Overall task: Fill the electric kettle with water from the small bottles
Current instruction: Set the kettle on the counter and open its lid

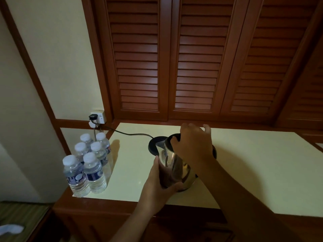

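A shiny steel electric kettle (176, 167) with a black lid stands near the front edge of the pale counter (253, 163). My left hand (162, 180) wraps around the lower left side of its body. My right hand (192, 145) rests on top, fingers gripping the black lid. Behind the kettle lies its round black base (154, 145), with a cord running to the wall socket (98, 117). Several small capped water bottles (89, 165) with blue labels stand grouped at the counter's left front corner, apart from both hands.
Dark louvred wooden shutters (192, 58) rise behind the counter. A cream wall (56, 58) lies on the left. The wooden cabinet front (104, 222) drops below the counter edge. A white object (10, 229) lies at the lower left.
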The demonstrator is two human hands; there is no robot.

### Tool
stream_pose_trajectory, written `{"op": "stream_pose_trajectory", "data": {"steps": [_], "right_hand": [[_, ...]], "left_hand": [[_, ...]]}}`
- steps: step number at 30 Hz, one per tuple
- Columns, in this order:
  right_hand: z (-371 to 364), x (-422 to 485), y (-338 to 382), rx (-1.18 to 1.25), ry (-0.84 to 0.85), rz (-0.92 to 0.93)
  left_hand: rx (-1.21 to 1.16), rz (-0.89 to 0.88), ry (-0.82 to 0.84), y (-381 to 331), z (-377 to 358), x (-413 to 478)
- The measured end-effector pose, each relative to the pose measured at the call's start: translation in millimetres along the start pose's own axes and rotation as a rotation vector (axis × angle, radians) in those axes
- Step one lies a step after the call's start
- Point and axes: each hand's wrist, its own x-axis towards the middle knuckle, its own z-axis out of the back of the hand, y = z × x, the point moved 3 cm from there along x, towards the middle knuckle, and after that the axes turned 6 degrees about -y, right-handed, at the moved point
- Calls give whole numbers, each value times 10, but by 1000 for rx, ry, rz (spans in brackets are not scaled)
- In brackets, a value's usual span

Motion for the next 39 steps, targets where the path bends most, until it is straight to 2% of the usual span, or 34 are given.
{"op": "stream_pose_trajectory", "data": {"steps": [3,7,13,15,19,25,27,30,32,35,39], "right_hand": [[-38,21,-4,31,-110,28],[-68,29,-45,98,-96,23],[79,60,-168,358,-211,-9],[157,60,-272,499,-185,-100],[222,-28,-566,773,-40,-398],[148,-384,-859,957,-64,-577],[122,-525,-882,933,-90,-581],[138,-884,-844,849,-258,-575],[68,-1177,-775,788,-302,-486],[-111,-1489,-625,790,-149,-362],[-313,-1631,-455,889,63,-291]], "left_hand": [[13,-28,5,31,18,12],[-3,-32,14,56,8,37],[-22,-51,17,50,28,33],[-25,-61,3,45,32,28],[-16,-88,-8,49,22,27],[32,-89,-26,91,3,12],[58,-98,-56,76,7,-12],[86,-119,-87,50,21,-37],[95,-128,-131,33,45,-65],[56,-99,-193,21,82,-127],[84,-166,-245,-64,106,-190]]}}
